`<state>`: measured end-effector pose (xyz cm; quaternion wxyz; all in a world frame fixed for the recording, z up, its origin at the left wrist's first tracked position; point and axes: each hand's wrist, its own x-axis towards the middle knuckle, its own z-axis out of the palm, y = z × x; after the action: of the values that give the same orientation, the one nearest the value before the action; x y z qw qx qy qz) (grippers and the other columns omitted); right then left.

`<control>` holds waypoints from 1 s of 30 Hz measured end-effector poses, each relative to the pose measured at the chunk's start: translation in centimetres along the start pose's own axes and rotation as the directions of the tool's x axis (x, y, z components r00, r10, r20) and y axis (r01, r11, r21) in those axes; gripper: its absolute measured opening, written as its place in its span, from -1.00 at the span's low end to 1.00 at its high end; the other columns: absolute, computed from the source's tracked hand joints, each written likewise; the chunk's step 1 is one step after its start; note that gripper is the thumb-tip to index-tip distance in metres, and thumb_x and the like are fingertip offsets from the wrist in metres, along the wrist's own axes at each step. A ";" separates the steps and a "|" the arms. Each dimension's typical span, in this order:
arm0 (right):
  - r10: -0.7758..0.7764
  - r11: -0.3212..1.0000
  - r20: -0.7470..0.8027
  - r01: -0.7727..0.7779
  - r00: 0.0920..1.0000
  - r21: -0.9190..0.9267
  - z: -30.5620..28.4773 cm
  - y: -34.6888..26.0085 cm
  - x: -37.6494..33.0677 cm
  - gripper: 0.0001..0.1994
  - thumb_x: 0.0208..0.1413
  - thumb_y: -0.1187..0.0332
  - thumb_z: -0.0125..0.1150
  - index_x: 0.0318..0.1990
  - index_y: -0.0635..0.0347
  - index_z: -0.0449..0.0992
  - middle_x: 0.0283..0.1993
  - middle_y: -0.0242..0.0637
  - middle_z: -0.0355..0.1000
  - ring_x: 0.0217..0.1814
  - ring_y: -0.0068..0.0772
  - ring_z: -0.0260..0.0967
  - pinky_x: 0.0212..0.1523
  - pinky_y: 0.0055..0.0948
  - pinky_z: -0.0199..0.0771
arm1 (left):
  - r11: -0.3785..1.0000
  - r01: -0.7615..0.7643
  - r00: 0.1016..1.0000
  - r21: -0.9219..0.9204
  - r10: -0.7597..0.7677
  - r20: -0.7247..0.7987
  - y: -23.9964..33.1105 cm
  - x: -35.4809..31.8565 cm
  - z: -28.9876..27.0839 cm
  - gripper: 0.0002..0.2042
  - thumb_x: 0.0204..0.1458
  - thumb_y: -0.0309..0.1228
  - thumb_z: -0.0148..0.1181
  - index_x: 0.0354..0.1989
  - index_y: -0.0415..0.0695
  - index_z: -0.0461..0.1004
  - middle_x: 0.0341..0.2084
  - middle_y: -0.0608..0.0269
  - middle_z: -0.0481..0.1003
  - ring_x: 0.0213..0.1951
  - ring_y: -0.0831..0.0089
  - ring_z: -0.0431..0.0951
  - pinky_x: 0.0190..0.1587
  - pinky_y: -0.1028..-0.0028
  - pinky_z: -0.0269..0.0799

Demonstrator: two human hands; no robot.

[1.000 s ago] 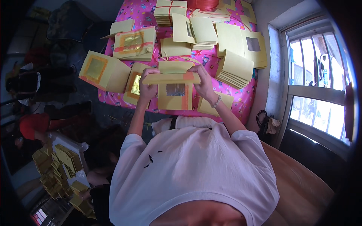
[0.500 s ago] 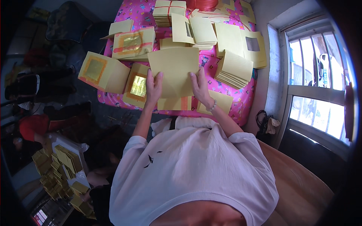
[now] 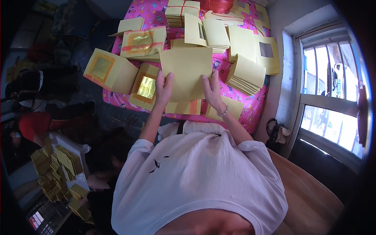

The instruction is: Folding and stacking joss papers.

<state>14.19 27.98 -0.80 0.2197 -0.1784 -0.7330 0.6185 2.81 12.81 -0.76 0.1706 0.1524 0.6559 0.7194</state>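
The left hand [image 3: 164, 88] and right hand [image 3: 212, 89] are clamped on opposite edges of the yellow paper [image 3: 186, 70], thumbs on its face, probably to keep it flat. It is held above the desk [image 3: 253, 106], partly covering a striped sheet [image 3: 185, 107]; a folded stack [image 3: 246, 73] lies rightward, seemingly within reach.

A rectangular pale-yellow paper [image 3: 187, 73], blank face toward the viewer and thickness hidden, is held above the near part of the pink patterned tablecloth [image 3: 251, 114].
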 end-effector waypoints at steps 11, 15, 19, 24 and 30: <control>0.135 0.893 -0.130 -0.064 0.982 0.445 -0.4 0.2 1.9 -0.73 0.26 0.43 -0.02 0.08 0.27 0.25 -0.03 -0.32 0.38 0.04 -0.56 0.29 0.09 -0.50 0.27 | 0.999 0.024 0.960 0.037 -0.034 0.278 0.6 1.7 -1.1 -0.65 0.13 -0.53 0.05 0.11 -0.25 0.30 -0.09 0.27 0.46 -0.08 0.61 0.41 -0.02 0.55 0.34; 0.233 0.808 -0.012 -0.186 0.972 0.560 -1.1 1.5 1.5 -0.65 0.25 0.45 -0.01 0.17 0.22 0.22 0.05 -0.35 0.38 0.08 -0.50 0.32 0.14 -0.48 0.28 | 0.940 -0.148 0.967 0.308 0.072 0.245 1.9 2.3 -2.0 -0.61 0.12 -0.51 0.05 0.14 -0.23 0.28 -0.10 0.09 0.50 -0.10 0.39 0.52 -0.05 0.46 0.40; 0.167 0.871 -0.006 -0.144 0.986 0.470 -4.3 2.4 2.1 -0.64 0.18 0.49 0.10 0.12 0.21 0.26 0.03 -0.32 0.39 0.08 -0.48 0.33 0.14 -0.46 0.31 | 0.637 -0.297 0.928 0.711 0.018 0.371 6.5 2.7 -2.6 -0.62 0.07 -0.51 0.06 0.11 -0.16 0.30 -0.13 -0.08 0.47 -0.14 0.00 0.51 -0.12 0.22 0.43; -0.122 0.991 0.048 0.124 0.991 -0.046 -5.0 -0.6 3.4 -0.64 0.09 0.55 0.18 0.05 0.25 0.28 0.00 -0.32 0.39 0.11 -0.49 0.31 0.16 -0.49 0.26 | 0.481 -0.452 0.851 0.751 -0.020 0.525 8.3 2.8 -1.9 -0.75 0.02 -0.56 0.03 -0.08 -0.18 0.35 -0.23 0.00 0.49 -0.21 -0.01 0.51 -0.21 0.11 0.41; -0.037 0.999 0.191 0.040 0.981 -0.014 -3.9 3.0 3.1 -0.82 0.18 0.45 0.12 -0.12 0.30 0.35 -0.21 -0.25 0.46 -0.12 -0.57 0.36 -0.06 -0.49 0.37 | 0.311 -0.497 0.823 0.810 -0.125 0.554 6.6 2.4 -2.2 -0.77 0.00 -0.51 0.08 -0.14 -0.17 0.35 -0.26 0.04 0.49 -0.21 0.05 0.51 -0.20 0.16 0.42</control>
<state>13.71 33.40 -2.92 0.1587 -0.1061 -0.7596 0.6218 -0.59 11.42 5.62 0.1326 0.4892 0.8485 0.1520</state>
